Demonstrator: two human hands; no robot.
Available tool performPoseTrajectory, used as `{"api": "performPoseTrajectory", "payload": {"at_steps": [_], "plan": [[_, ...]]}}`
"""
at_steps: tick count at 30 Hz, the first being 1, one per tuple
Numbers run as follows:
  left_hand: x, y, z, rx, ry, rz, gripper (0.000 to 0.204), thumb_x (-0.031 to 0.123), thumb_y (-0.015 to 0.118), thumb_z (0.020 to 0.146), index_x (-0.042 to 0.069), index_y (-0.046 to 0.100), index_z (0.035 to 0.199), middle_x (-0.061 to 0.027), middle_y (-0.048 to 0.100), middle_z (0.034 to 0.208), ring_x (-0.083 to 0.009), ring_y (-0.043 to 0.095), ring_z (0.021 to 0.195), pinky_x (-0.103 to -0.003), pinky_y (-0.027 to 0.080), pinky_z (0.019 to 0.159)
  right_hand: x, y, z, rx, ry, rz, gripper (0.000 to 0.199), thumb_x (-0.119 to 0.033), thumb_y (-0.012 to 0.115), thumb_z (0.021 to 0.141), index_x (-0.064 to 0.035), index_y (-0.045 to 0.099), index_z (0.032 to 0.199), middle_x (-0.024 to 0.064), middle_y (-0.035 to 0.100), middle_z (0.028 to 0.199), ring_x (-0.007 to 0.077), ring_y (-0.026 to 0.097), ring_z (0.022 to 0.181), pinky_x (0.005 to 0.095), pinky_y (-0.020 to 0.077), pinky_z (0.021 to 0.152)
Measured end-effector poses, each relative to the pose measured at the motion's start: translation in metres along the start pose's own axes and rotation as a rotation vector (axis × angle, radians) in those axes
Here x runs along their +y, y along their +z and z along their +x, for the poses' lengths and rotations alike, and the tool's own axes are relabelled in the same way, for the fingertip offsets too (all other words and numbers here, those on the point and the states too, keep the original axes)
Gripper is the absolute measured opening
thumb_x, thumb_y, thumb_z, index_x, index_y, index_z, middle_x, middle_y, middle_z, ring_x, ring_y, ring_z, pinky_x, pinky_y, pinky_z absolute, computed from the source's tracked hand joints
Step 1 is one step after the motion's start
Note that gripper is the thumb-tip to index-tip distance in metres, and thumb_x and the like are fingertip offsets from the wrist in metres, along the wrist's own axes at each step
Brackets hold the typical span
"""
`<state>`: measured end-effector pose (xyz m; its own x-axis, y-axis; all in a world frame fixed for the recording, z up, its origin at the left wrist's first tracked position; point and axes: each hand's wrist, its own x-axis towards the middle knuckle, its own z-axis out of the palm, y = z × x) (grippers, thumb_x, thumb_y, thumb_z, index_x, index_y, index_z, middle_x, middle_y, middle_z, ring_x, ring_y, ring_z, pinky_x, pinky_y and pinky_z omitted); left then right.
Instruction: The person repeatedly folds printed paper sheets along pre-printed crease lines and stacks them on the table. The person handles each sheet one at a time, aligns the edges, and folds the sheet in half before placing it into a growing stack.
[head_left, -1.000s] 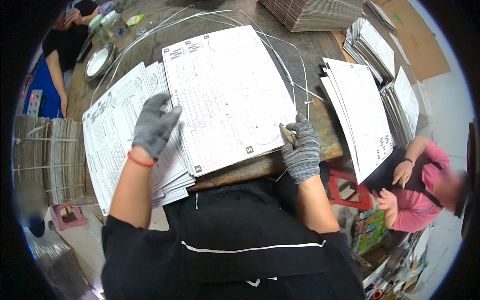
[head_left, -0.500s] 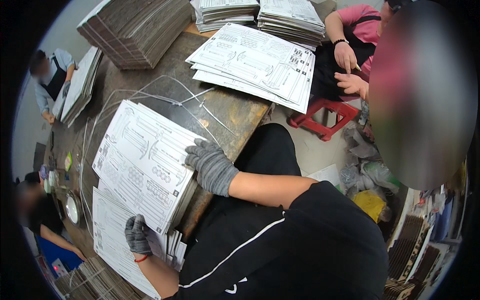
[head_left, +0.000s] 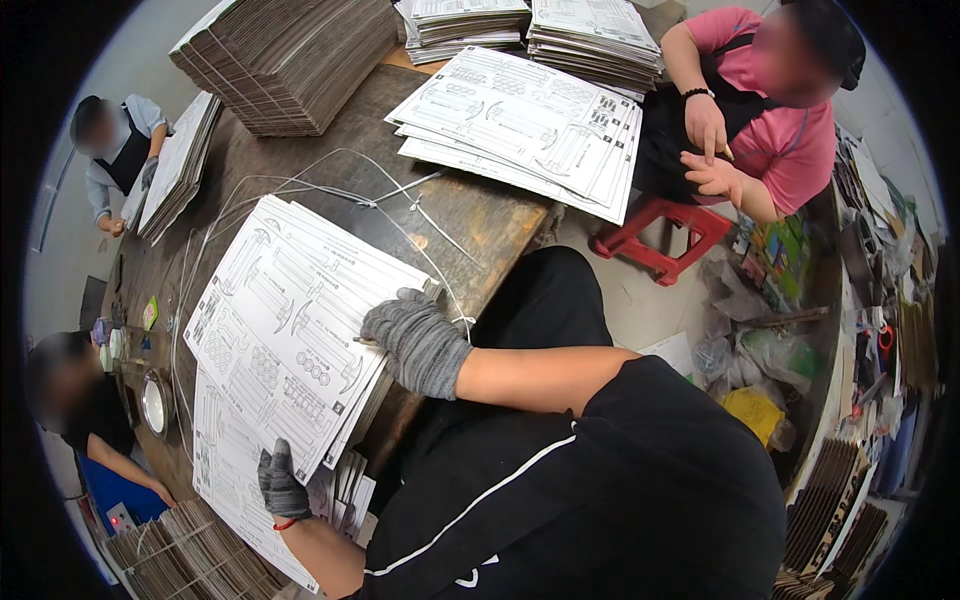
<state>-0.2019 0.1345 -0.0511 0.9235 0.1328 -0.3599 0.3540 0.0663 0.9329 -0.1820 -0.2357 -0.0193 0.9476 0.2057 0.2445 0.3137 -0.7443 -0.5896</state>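
Observation:
A stack of white printed boards [head_left: 285, 325] with black line drawings of tools lies on the dark table before me. Under its near left end is a second stack of printed boards [head_left: 225, 450]. At the right edge of the upper stack, my right hand [head_left: 418, 343] in a grey knit glove is closed, fingers curled; a thin brownish bit shows at its fingertips, too small to name. My left hand [head_left: 283, 482], gloved in grey with a red band at the wrist, rests by the upper stack's near corner, over the lower boards, thumb and fingers apart.
White strapping [head_left: 370, 203] lies loose on the table [head_left: 465, 215]. Beyond are more printed boards [head_left: 520, 125] and a tall cardboard stack [head_left: 285, 65]. A co-worker in pink [head_left: 800, 140] sits at right by a red stool [head_left: 665, 240]; two more people work at left. Plastic bags [head_left: 770, 360] litter the floor.
My right hand has slid a little nearer along the upper stack's edge, its fingers more curled. The stack's top sheets look slightly shifted at the near corner. My left thumb and fingers have spread.

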Motion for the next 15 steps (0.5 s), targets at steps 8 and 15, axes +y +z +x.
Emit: {"api": "performPoseTrajectory", "payload": {"at_steps": [8, 15], "plan": [[-0.004, -0.116, -0.056, 0.186, 0.001, -0.088, 0.058, 0.031, 0.065, 0.091, 0.004, 0.048, 0.139, -0.013, 0.056, 0.134, -0.0306, 0.054, 0.121, -0.045, 0.044, 0.101, -0.021, 0.043, 0.042, -0.061, -0.098, 0.171, 0.041, -0.01, 0.055, 0.078, -0.0059, 0.062, 0.118, 0.0148, 0.061, 0.118, 0.0316, 0.058, 0.112, 0.0409, 0.0453, 0.097], [-0.044, -0.206, -0.142, 0.448, -0.029, 0.175, 0.059, 0.024, 0.063, 0.093, -0.004, 0.043, 0.142, -0.0162, 0.057, 0.133, -0.025, 0.053, 0.12, -0.035, 0.041, 0.102, -0.008, 0.067, 0.042, 0.175, -0.334, 0.0, 0.034, -0.009, 0.055, 0.085, -0.0019, 0.062, 0.118, 0.0182, 0.063, 0.115, 0.0333, 0.06, 0.106, 0.0425, 0.0468, 0.097]]}}
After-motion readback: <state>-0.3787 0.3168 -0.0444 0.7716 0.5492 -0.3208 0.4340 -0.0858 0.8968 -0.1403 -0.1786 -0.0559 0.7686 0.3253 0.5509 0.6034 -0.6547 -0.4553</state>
